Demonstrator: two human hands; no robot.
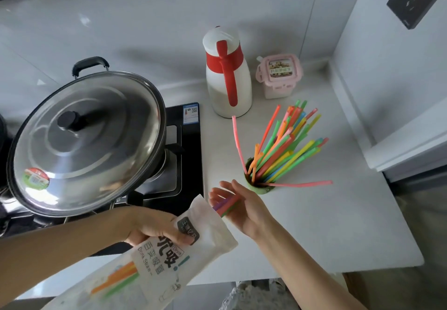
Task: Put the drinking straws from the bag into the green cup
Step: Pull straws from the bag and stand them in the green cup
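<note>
white worktop [314,225] beside stove, right half of frame. left hand [154,227] clamps bag [169,256] at lower centre; right hand [244,208] fingers [217,195] close around few straws [227,204] at bag mouth. draw them straight out, keep bundle together, drop ends-first. green cup [260,186] right of centre, already crowded with bright fanned straws.
</note>
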